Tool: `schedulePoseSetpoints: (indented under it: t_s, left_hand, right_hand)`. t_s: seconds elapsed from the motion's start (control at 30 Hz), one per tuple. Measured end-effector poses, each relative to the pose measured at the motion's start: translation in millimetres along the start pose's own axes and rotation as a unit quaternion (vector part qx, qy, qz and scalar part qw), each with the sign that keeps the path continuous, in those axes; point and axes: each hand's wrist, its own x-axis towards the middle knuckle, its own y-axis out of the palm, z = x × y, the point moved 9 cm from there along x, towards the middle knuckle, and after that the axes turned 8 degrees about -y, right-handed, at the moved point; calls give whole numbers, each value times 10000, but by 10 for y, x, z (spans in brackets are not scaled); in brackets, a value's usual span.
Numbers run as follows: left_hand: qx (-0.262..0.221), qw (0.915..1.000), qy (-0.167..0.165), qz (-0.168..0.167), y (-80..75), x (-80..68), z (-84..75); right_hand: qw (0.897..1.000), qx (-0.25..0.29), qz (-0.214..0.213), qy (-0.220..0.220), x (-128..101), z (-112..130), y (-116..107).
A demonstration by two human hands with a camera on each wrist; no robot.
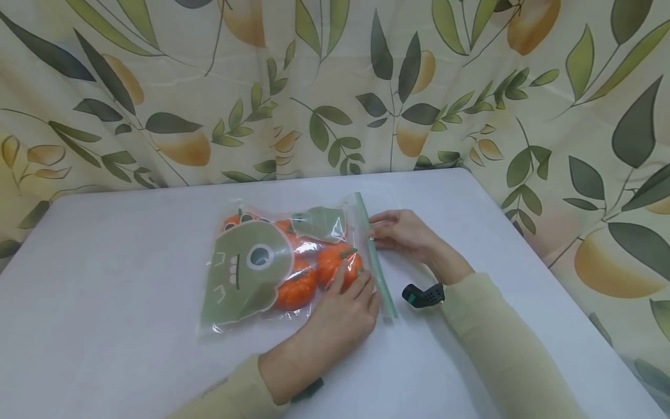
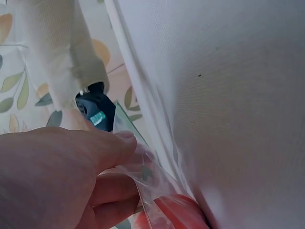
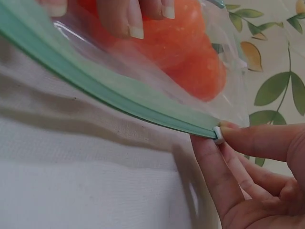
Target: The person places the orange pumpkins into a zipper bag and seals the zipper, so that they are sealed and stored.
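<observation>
Head view: glossy clear zip bag (image 1: 282,262).

Both arms wear long sleeves of a pale cream-yellow knit, the left sleeve (image 1: 230,396) and the right sleeve (image 1: 502,343) each ending at the wrist in a snug cuff. Both hands are bare, without rings. A small black camera (image 1: 423,295) with a teal mark sits strapped at the right wrist, and a dark strap (image 1: 309,389) shows under the left wrist. From the left wrist view the right sleeve's fabric looks soft and faintly ribbed.
</observation>
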Motion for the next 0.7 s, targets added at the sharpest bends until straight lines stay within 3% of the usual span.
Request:
schedulePoseSetpoints:
  t_s: [0.7]
  left_hand:
    - [-3, 9999, 88, 56, 14, -10, -25]
  right_hand:
    - [9917, -1095, -568, -361, 231, 167, -75]
